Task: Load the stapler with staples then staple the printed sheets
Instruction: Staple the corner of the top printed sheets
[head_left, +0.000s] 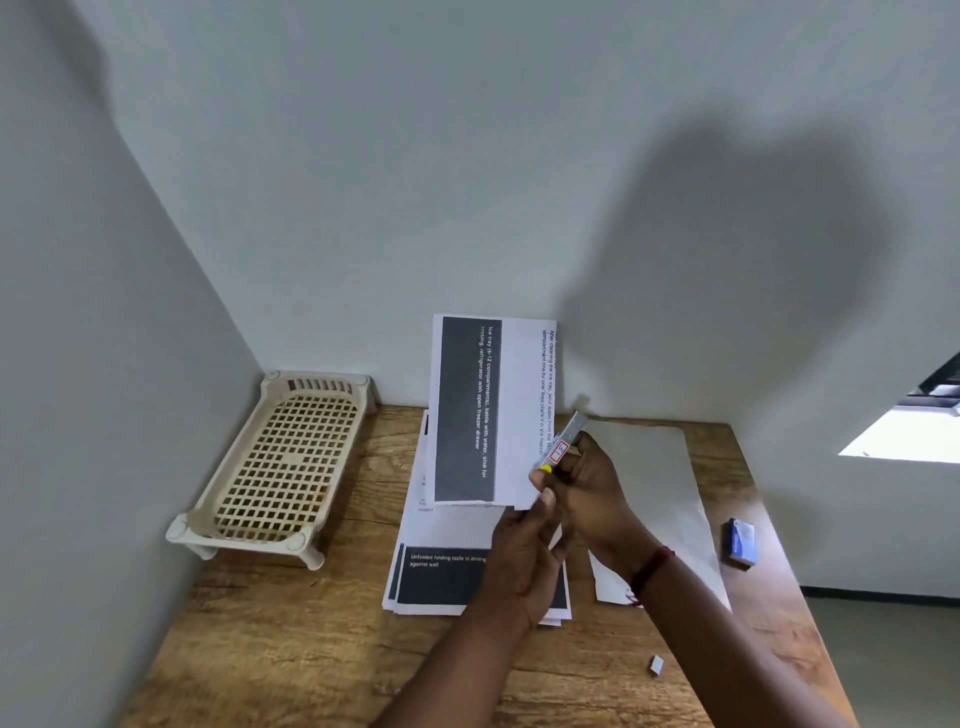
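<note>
A set of printed sheets (493, 405) with a dark block of white text stands upright above the desk. My left hand (524, 551) pinches its lower right corner. My right hand (592, 488) grips a small silver stapler (563, 441) with a yellow tip and a red label, pressed at the sheets' right edge near that corner. More printed sheets (447, 577) lie in a stack flat on the wooden desk (311, 649) beneath my hands. A blue staple box (742, 541) lies at the right of the desk.
A cream plastic lattice tray (283, 462) on short legs stands at the back left against the wall. A blank white sheet (654, 478) lies to the right of the stack. A small strip of staples (657, 665) rests near the front right edge.
</note>
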